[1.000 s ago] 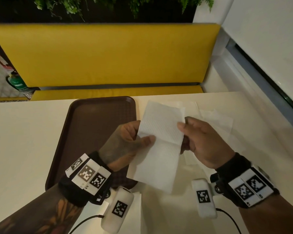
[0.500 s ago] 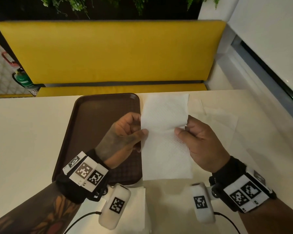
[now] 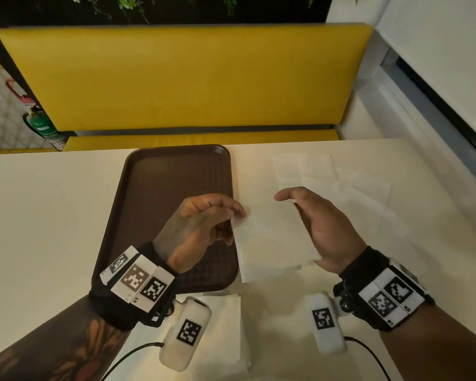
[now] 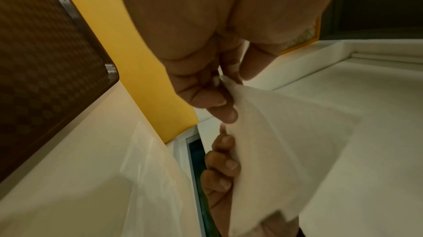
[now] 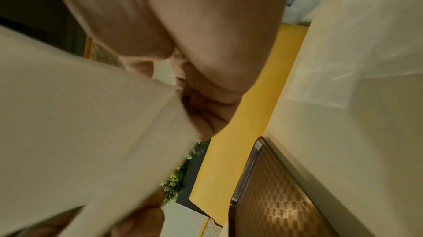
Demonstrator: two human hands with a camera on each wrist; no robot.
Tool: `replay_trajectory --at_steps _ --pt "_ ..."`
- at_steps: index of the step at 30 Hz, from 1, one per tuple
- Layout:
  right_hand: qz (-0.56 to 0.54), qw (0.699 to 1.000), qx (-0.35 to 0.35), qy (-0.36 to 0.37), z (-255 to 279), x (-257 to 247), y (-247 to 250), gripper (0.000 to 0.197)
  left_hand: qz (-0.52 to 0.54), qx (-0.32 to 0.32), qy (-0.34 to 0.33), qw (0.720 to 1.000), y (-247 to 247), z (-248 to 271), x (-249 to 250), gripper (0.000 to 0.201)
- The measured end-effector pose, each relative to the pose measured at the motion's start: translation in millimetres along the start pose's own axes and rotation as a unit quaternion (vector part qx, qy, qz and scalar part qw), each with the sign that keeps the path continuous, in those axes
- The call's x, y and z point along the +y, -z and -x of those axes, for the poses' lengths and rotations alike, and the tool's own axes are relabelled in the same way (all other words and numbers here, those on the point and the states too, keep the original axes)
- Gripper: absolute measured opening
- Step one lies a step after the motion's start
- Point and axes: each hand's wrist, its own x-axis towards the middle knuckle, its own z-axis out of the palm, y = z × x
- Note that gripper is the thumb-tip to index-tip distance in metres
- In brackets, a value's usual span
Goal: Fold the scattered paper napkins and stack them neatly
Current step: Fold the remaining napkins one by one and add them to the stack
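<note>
napkin [image 3: 270, 237]: upright, unfolded → folded in half, lowered | both hands: now at its far corners

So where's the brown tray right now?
In the head view the brown tray lies on the table, left of the napkin that both hands hold, partly under the left hand.

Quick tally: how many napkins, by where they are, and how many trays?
Held napkin, between left hand and right hand: 1
Loose napkins on the table beyond: 2 visible, overlapping, maybe more
Near-edge napkin pile: 1, layers unclear
Brown tray: 1
Total: 5
</note>
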Motion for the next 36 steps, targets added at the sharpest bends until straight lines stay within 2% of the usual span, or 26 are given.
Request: replay_trajectory --at_steps 3,6,11,15,19,23,25,27,32,34,36 --pt "0.064 0.998 -0.008 0.018 -2.4 4.5 1.9 0.020 -0.061 0.006 -0.029 0.998 0.4 1.9 -0.4 0.009" --pt "0.127 0.992 -0.020 0.020 -3.0 6.9 2.4 0.015 -0.100 0.014 -0.037 0.994 2.9 3.4 -2.8 0.028" --pt "0.207 0.978 -0.039 0.008 1.5 9.5 -4.9 0.013 -0.106 0.004 0.024 0.994 12.0 6.8 -5.4 0.043" --pt "0.332 0.935 -0.115 -0.046 6.6 21.4 -13.6 0.012 -0.159 -0.012 0.103 0.982 31.4 15.8 -18.5 0.035" --pt "0.390 0.900 -0.167 -0.097 9.5 51.7 -26.6 0.015 -0.298 -0.054 0.167 0.938 47.1 30.7 -40.2 0.031" --pt "0.435 0.867 -0.199 -0.139 11.0 94.2 -39.6 0.018 -0.423 -0.091 0.206 0.878 51.3 45.9 -69.9 0.027" --pt "0.440 0.865 -0.191 -0.149 11.5 110.3 -45.2 0.020 -0.465 -0.096 0.215 0.853 51.9 52.4 -84.5 0.027" --pt "0.443 0.866 -0.175 -0.152 11.2 122.2 -49.6 0.021 -0.481 -0.092 0.225 0.842 50.8 57.9 -96.2 0.028" --pt "0.520 0.834 -0.132 -0.129 13.5 139.2 -57.3 0.026 -0.505 -0.034 0.241 0.828 41.1 68.0 -107.1 0.038" --pt "0.577 0.806 -0.105 -0.080 18.3 139.4 -60.4 0.036 -0.563 -0.012 0.206 0.801 34.0 71.8 -102.8 0.045" --pt "0.631 0.770 -0.094 0.001 24.8 135.5 -63.6 0.040 -0.619 -0.008 0.144 0.772 28.3 74.7 -96.5 0.045"
